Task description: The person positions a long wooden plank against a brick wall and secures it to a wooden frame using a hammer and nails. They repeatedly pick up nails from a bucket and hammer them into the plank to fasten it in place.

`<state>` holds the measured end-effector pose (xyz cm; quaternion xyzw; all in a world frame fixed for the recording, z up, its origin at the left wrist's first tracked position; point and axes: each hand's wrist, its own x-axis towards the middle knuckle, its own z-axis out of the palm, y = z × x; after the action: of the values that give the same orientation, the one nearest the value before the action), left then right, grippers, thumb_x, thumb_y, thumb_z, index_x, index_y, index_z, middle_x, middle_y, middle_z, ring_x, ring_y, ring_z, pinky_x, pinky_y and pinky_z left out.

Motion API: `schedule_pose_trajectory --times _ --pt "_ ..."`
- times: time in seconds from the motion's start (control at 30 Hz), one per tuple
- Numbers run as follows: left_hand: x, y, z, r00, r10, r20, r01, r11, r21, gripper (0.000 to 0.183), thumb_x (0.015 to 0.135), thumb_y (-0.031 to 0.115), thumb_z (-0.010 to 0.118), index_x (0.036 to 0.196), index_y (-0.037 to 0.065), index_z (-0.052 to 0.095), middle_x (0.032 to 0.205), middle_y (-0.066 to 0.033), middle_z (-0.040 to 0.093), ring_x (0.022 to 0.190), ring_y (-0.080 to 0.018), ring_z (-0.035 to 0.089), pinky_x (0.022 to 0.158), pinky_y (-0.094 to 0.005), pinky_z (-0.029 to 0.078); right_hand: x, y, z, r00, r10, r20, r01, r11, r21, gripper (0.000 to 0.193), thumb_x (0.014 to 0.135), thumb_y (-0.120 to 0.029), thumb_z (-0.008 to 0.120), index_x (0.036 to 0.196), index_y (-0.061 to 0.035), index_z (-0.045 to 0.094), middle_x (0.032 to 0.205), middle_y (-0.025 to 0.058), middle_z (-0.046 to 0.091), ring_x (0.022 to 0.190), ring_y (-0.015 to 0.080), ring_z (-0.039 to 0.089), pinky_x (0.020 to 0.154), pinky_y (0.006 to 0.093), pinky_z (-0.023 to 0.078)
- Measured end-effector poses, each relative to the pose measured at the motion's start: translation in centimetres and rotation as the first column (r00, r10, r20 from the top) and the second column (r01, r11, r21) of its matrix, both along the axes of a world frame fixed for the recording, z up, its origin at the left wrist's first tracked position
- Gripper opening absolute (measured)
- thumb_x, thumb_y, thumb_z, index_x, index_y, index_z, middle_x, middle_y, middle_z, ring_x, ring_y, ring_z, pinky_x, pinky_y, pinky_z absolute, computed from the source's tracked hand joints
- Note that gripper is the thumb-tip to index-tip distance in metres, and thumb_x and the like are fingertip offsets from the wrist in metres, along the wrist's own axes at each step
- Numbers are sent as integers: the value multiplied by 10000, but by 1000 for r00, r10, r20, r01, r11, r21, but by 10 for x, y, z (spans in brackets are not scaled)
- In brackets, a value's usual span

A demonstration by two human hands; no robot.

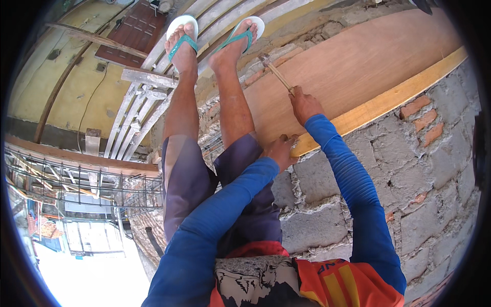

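Observation:
My right hand (306, 106) is closed round the wooden handle of a hammer (279, 75), whose head points away from me, above a reddish-brown plywood sheet (353, 66). Along the sheet's near edge runs a yellowish wooden strip (378, 109). At the strip's left end, my left hand (280, 151) has its fingers curled in against the wood. Whether something small sits between those fingertips is too small to tell.
My feet in sandals (182, 43) rest by several wooden planks (220, 23). A rough block wall (327, 225) with exposed bricks lies at right. Steel rebar (76, 181) and a timber beam (76, 153) stretch across the left, above a bright drop. A yellow wall (66, 77) stands beyond.

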<state>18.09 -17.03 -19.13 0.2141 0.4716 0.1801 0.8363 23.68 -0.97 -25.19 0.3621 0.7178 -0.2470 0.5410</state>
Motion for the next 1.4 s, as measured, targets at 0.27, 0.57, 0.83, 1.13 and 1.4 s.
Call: schedule_pose_trajectory --times 0.27,0.57,0.83,1.13,1.4 --pt "3 -2 0 998 -60 -37 63 995 80 745 817 347 752 1452 131 429 1258 -191 562 1149 -388 593 982 -458 496 -77 1 39 845 -266 -464 349 931 101 280 1015 -312 489 1116 -53 464 786 279 660 760 492 643 661 585 497" --pt "11 -4 5 994 -89 -63 95 990 103 712 822 341 746 1423 121 434 1215 -192 584 1103 -380 618 945 -465 517 -60 0 33 952 -127 -278 166 979 122 263 991 -227 562 1131 -26 466 793 272 654 734 462 650 601 540 498" --pt "2 2 4 995 -93 -38 95 993 67 704 829 353 743 1419 128 434 1254 -187 566 1133 -378 603 958 -460 511 -37 -5 33 962 -102 -252 137 983 125 233 988 -222 564 1084 -35 463 778 272 654 706 461 645 596 527 508" --pt "3 6 -7 992 -123 -35 126 989 81 708 836 331 739 1430 121 417 1269 -187 562 1147 -380 599 950 -460 519 -130 31 40 813 -185 -552 297 948 119 263 1005 -303 520 1092 -64 457 790 261 664 716 471 646 612 568 504" --pt "10 -1 2 992 -109 -63 115 988 104 699 840 329 734 1428 114 424 1276 -176 560 1128 -365 610 938 -464 526 0 20 6 987 156 28 -158 980 117 281 1009 -298 526 1027 -21 480 744 255 652 703 467 643 593 551 510"
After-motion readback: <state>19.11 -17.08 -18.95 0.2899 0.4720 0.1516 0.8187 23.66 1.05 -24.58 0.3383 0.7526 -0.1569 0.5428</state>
